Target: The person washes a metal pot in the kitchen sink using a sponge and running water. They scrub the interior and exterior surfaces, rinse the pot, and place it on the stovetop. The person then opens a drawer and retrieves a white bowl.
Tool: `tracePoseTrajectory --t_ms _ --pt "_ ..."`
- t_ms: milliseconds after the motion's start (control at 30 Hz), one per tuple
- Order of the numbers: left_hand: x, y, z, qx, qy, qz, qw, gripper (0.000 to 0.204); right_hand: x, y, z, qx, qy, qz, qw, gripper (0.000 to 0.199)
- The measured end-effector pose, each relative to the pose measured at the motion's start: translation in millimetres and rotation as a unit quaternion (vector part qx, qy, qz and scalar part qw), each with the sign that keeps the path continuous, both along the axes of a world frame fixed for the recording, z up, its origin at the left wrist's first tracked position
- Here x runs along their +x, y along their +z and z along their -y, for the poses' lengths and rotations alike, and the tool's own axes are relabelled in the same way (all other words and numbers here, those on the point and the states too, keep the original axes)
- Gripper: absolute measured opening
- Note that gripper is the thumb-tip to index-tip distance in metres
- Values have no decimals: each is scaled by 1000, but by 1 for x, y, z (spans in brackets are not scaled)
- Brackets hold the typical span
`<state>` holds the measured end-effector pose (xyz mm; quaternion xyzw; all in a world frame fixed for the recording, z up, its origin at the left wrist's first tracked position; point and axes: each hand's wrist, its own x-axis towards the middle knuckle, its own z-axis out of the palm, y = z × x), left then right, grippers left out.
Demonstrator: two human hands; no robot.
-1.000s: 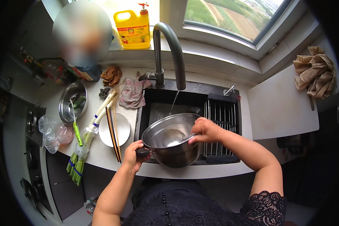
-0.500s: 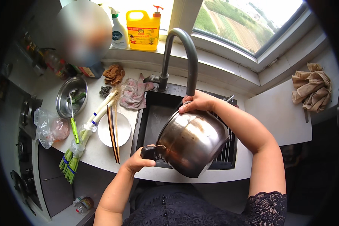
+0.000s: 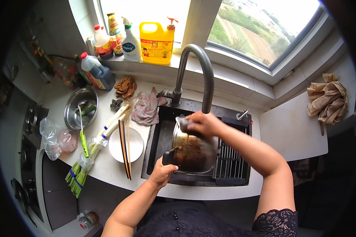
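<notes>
Left hand (image 3: pixel 162 173): grip closed around the dark handle of the pot (image 3: pixel 194 152), at the near-left edge of the sink (image 3: pixel 156 142).

Right hand (image 3: pixel 201 123): grip closed on a dark scrubbing pad (image 3: pixel 184 124), pressed to the pot's upper rim, just under the spout of the faucet (image 3: pixel 194 75).

Pot: steel, tipped on its side over the sink basin, browned and stained underside turned up toward the camera. Its long axis runs from the handle, near-left, to the rim, far-right. It lies between the two hands; the left is at the handle end, the right at the far rim, so the right hand is the nearer one to the soiled face.

Drain rack (image 3: pixel 231 160): black ribbed, touching the pot on its right, inside the sink.

On the surface (image 3: pixel 106 170) left of the sink: white plate (image 3: pixel 132 146) with chopsticks (image 3: pixel 124 152) laid across it; bundle of green onions (image 3: pixel 93 152) beside the plate; steel bowl (image 3: pixel 79 108) holding a green-handled tool; clear plastic bag (image 3: pixel 55 138); pinkish rag (image 3: pixel 146 108) by the faucet base.

Window sill: yellow jug (image 3: pixel 156 37), spray bottle (image 3: pixel 130 41), sauce bottles.

Far right: crumpled beige cloth (image 3: pixel 328 98), well apart from both hands.
</notes>
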<state>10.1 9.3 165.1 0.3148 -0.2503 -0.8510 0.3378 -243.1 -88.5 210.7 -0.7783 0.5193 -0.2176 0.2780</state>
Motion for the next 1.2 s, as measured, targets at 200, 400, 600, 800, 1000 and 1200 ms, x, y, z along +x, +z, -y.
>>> tracePoseTrajectory --t_ms 200,400,600,800,1000,1200 --pt "-7 3 3 -102 -8 67 993 43 38 20 -66 -126 51 -152 979 40" --pt "-13 20 -6 -121 -20 68 990 45 -12 -34 10 138 -70 -89 984 53" --pt "-9 11 -8 -155 -22 84 984 44 14 -19 -2 143 -96 -167 971 60" --pt "-4 -2 -7 -157 -37 108 981 44 49 -5 -74 -128 -86 -230 961 68" --pt "-6 13 -18 -343 -46 227 910 50 30 -6 -40 -41 -207 -82 974 40" --pt "4 44 -32 -382 -92 259 882 52 -21 -7 17 367 -173 104 908 53"
